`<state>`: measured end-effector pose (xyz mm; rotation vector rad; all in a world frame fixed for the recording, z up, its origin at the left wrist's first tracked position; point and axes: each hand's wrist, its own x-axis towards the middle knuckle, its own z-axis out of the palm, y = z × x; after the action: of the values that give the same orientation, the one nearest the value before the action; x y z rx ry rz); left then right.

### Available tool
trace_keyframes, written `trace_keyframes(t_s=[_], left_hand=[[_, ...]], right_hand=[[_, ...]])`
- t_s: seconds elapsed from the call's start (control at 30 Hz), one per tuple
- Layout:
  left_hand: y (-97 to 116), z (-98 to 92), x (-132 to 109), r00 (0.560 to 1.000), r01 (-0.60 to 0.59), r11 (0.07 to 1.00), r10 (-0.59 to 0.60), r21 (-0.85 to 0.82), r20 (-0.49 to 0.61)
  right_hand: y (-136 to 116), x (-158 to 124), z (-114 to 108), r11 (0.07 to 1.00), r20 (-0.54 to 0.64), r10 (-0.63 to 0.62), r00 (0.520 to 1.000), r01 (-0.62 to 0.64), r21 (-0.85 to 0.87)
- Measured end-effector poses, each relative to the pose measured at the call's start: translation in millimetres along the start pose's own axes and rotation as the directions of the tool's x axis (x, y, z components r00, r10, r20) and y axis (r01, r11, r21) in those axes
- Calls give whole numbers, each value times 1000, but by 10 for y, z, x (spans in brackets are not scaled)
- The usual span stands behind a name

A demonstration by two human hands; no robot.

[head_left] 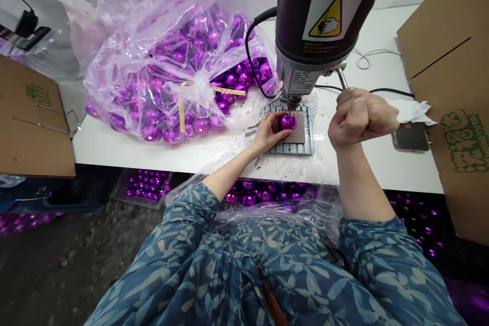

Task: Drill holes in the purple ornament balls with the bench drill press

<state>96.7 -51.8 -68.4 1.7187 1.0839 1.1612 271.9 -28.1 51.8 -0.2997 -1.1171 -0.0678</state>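
A shiny purple faceted ball [288, 121] rests on a brown board [298, 135] on the metal base plate [310, 145] of a drill press [319, 15]. Thumb and fingers of my left hand [268, 131] grip the ball from its left side. The drill bit [289, 111] comes down at the top of the ball; whether it has gone in I cannot tell. My right hand [357, 116] is closed in a fist around the drill press lever [343, 79], whose end is hidden by the fingers.
Knotted clear bags of purple balls [153, 76] fill the table's left side. More balls [263, 193] lie in plastic below the table edge. Cardboard boxes [458, 86] flank the right and left. A phone [410, 136] lies under white tissue [410, 111]. Dark shavings dot the table.
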Motion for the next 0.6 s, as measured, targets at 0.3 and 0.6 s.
trace_keyframes(t_s=[0.3,0.6], left_hand=[[308,-20,-158,996,27,978,-8,205,-91],[980,-909,-700,794,-48,879,-255,475,552]], right_hand=[[-386,860,519,919,50,393,918,-394,23],[-393,902,536,899,43,433,900,-435,50]])
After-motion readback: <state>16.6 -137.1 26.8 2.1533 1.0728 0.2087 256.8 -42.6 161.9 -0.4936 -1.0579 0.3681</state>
